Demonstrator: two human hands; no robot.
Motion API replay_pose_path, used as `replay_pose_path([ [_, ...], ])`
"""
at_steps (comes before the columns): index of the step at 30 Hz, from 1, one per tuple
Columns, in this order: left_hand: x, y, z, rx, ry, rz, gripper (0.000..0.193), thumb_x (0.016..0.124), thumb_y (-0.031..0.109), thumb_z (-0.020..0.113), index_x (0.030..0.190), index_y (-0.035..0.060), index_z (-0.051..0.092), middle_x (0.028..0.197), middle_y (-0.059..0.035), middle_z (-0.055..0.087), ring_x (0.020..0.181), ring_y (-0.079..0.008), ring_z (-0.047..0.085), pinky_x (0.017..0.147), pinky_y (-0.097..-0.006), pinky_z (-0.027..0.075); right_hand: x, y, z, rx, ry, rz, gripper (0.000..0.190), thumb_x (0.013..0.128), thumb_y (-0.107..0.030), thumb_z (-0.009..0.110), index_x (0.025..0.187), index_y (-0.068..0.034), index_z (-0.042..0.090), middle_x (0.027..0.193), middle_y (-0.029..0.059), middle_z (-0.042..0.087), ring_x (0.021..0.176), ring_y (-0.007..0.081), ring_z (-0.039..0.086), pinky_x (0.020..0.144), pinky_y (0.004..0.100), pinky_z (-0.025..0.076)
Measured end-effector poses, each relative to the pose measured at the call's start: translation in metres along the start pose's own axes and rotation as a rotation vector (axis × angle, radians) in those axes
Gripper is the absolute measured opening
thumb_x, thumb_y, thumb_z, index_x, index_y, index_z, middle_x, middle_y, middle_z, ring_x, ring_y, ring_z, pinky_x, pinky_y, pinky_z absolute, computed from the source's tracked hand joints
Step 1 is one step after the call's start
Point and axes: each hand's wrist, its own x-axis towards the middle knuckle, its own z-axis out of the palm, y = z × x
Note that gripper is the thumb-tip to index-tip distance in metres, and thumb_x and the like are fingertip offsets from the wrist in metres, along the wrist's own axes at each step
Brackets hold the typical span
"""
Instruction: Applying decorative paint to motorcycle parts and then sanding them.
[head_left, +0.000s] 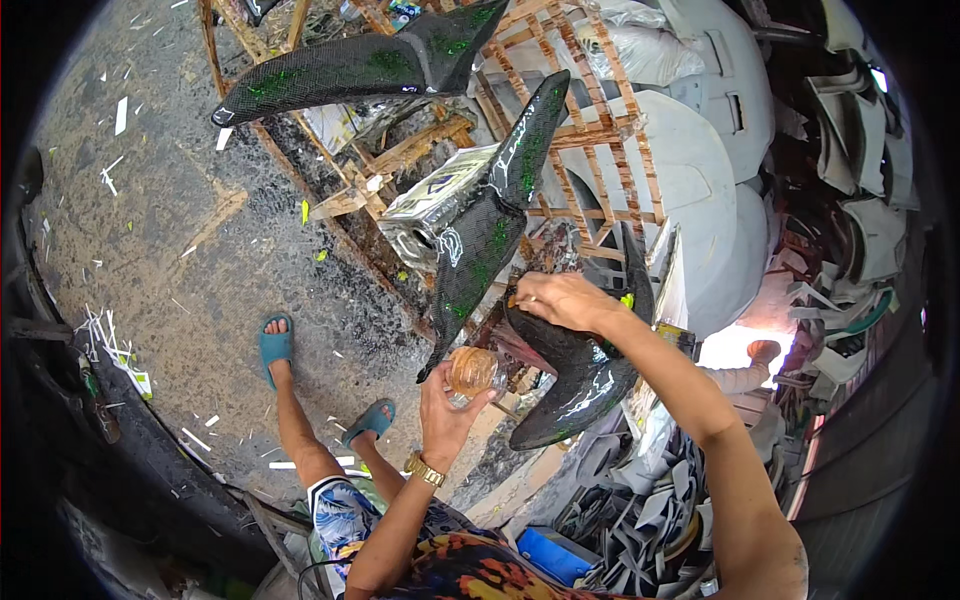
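My left hand (442, 424), with a gold-coloured watch (424, 469) at the wrist, grips a clear plastic cup (487, 373) that has amber liquid in it. My right hand (561, 301) is pinched over the upper left edge of a glossy black carbon-weave part (581, 401). A small amber-brown thing (513, 301) shows at those fingertips; most of it is hidden, so its kind is unclear. Just beyond the cup, a second curved carbon-weave part (480, 247) with green flecks rests against a metal can (427, 217). A third such part (330, 75) lies farther off.
Stained wooden slat frames (592, 127) bear the parts. Large pale grey moulded shells (690, 180) stand to the right. Scrap strips (652, 517) and a blue box (556, 555) are near me at lower right. White offcuts (120, 116) litter the concrete floor (187, 292).
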Motion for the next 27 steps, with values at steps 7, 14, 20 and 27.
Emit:
replay_pose_path([
  [7,-0.003,0.002,-0.007,0.038,0.015,0.038,0.071,0.069,0.020,0.087,0.123,0.0006,0.045,0.115,-0.0140,0.054,0.106,-0.0232,0.058,0.085,-0.0349,0.053,-0.005,-0.007,0.007,-0.087,-0.061,-0.136,0.017,0.093,-0.019,0.053,0.093,-0.001,0.053,0.092,0.0175,0.059,0.090,0.0389,0.061,0.076,0.0483,0.050],
  [14,-0.004,-0.006,-0.012,0.085,0.043,0.039,0.072,0.069,0.021,0.087,0.123,0.0008,0.045,0.117,-0.0148,0.054,0.105,-0.0233,0.059,0.084,-0.0347,0.054,-0.048,-0.044,-0.036,-0.091,-0.136,-0.199,0.014,0.091,-0.015,0.056,0.091,-0.002,0.054,0.089,0.0145,0.059,0.087,0.0353,0.061,0.073,0.0451,0.052],
  [20,-0.006,-0.001,-0.002,0.001,0.028,0.045,0.072,0.068,0.022,0.088,0.123,0.0007,0.045,0.116,-0.0143,0.054,0.104,-0.0230,0.059,0.084,-0.0348,0.054,-0.001,-0.003,0.017,-0.225,-0.073,-0.257,0.014,0.091,-0.015,0.056,0.097,-0.002,0.054,0.093,0.0158,0.059,0.092,0.0358,0.061,0.076,0.0448,0.052],
  [27,-0.013,-0.015,-0.021,0.007,0.020,0.060,0.070,0.070,0.021,0.087,0.121,-0.0002,0.045,0.115,-0.0136,0.053,0.105,-0.0237,0.058,0.084,-0.0356,0.053,0.003,-0.039,-0.016,-0.184,-0.270,-0.179,0.015,0.091,-0.016,0.055,0.098,-0.002,0.054,0.098,0.0165,0.061,0.094,0.0361,0.061,0.081,0.0445,0.051],
])
